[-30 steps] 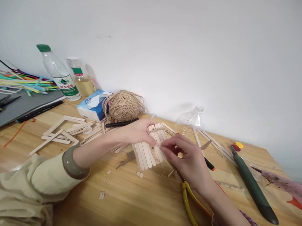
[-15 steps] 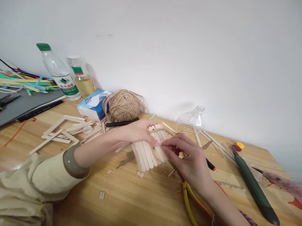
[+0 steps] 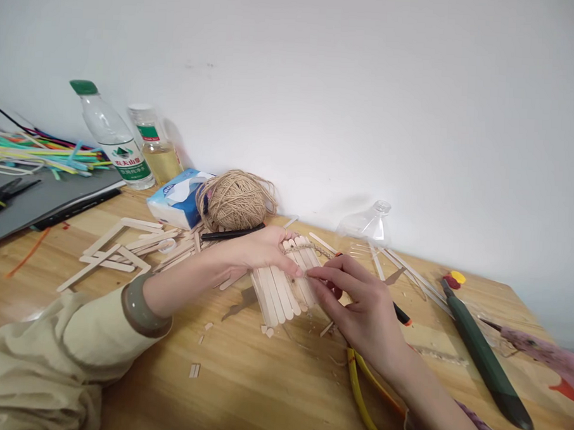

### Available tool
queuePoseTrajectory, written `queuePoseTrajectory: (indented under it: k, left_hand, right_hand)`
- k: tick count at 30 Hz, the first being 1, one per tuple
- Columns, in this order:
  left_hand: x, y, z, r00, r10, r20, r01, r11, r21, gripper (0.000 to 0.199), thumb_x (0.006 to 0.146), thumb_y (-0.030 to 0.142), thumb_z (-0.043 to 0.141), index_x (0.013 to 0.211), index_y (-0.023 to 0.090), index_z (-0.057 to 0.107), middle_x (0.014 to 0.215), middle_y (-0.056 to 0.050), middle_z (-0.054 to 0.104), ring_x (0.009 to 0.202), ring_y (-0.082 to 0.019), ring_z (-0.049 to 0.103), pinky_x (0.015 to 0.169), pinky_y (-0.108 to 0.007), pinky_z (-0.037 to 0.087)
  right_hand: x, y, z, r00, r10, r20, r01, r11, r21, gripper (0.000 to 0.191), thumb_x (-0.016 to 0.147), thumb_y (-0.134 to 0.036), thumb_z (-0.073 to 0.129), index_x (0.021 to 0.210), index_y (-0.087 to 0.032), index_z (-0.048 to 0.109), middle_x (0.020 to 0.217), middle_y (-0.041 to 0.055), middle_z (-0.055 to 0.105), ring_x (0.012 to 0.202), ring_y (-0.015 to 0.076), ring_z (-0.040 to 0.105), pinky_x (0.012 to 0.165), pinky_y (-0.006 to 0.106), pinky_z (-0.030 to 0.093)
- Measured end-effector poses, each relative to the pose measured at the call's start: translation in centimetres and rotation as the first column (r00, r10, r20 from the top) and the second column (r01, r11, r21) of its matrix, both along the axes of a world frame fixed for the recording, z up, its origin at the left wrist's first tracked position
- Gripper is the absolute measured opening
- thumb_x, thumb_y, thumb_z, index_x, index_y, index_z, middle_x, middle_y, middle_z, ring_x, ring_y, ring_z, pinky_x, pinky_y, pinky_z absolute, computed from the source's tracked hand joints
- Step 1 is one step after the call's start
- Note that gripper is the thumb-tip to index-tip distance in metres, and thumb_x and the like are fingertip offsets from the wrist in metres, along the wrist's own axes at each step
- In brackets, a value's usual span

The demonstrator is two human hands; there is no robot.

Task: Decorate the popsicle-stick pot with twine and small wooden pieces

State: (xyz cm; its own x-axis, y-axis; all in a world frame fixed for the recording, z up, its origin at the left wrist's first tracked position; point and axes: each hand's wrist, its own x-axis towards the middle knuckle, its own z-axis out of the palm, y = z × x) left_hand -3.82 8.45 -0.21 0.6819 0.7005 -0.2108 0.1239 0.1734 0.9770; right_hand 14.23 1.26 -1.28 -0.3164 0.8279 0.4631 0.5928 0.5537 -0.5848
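Note:
A small piece made of craft sticks [image 3: 274, 295] set side by side is at the middle of the view, with a twine braid [image 3: 299, 246] along its upper part. My left hand [image 3: 271, 251] grips it from the left, the thumb lying across its front. The fingertips of my right hand [image 3: 347, 292] are pinched together at its right side, close to my left thumb; what lies between them is too small to make out. Just below my right hand are yellow-handled pliers [image 3: 358, 389], partly hidden by my wrist.
A ball of twine [image 3: 237, 200], a tissue pack [image 3: 178, 197] and two bottles, one green-capped [image 3: 123, 151], stand behind. Loose sticks [image 3: 109, 251] lie left. On the right are a dark green cutter [image 3: 487, 357], a pink glue gun [image 3: 542, 353] and a clear plastic piece [image 3: 372, 225].
Both hands stay nearly in place around the stick piece. My right hand's fingers have shifted very slightly at its right side.

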Motion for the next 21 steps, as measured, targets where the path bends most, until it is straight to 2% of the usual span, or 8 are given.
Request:
queuePoseTrajectory:
  k: [5,8,12,16,21]
  left_hand:
    - [-0.10,0.17,-0.16,0.999,-0.040,0.019,0.041,0.997,-0.060,0.037,0.062,0.013,0.069,0.098,0.018,0.064,0.088,-0.003,0.069,0.071,-0.016,0.062,0.060,-0.024,0.046]
    - [-0.16,0.42,-0.39,0.998,-0.049,0.043,0.053,0.995,-0.080,0.030,0.067,0.022,0.069,0.096,0.017,0.065,0.089,-0.005,0.068,0.071,-0.015,0.062,0.062,-0.025,0.046]
    - [-0.27,0.57,-0.53,0.999,0.022,0.043,-0.019,0.998,-0.064,0.027,0.072,0.036,0.067,0.091,0.016,0.066,0.089,-0.005,0.067,0.076,-0.015,0.060,0.067,-0.025,0.046]
    - [-0.30,0.37,-0.31,0.995,0.093,0.044,-0.092,0.995,-0.034,0.030,0.073,0.042,0.065,0.090,0.016,0.065,0.090,-0.004,0.066,0.080,-0.015,0.059,0.070,-0.024,0.046]
    - [-0.14,0.04,-0.27,0.993,0.114,0.035,-0.114,0.994,-0.001,0.022,0.072,0.036,0.066,0.086,0.019,0.064,0.085,0.000,0.065,0.074,-0.012,0.059,0.063,-0.021,0.044]
  right_hand:
    - [-0.01,-0.03,0.02,1.000,-0.007,0.004,0.007,1.000,0.026,0.019,0.086,-0.015,0.049,0.091,-0.018,0.067,0.078,0.0051,0.056,0.068,0.0152,0.055,0.050,0.025,0.042]
    - [0.13,0.02,0.04,1.000,-0.015,-0.012,0.015,0.999,0.035,0.018,0.086,-0.015,0.049,0.092,-0.018,0.066,0.080,0.0047,0.057,0.067,0.0150,0.055,0.054,0.026,0.044]
    - [0.45,0.14,0.18,0.999,-0.032,-0.022,0.032,0.999,0.032,0.018,0.087,-0.014,0.049,0.094,-0.018,0.065,0.083,0.0054,0.058,0.072,0.0160,0.056,0.061,0.028,0.046]
    - [0.57,0.19,0.40,0.999,-0.048,-0.020,0.049,0.998,0.035,0.017,0.088,-0.014,0.050,0.095,-0.019,0.064,0.083,0.0049,0.058,0.072,0.0157,0.056,0.059,0.028,0.046]
    - [0.36,0.23,0.43,0.999,-0.040,-0.010,0.041,0.999,0.014,0.015,0.086,-0.016,0.052,0.092,-0.020,0.065,0.081,0.0041,0.057,0.066,0.0139,0.055,0.051,0.025,0.045]
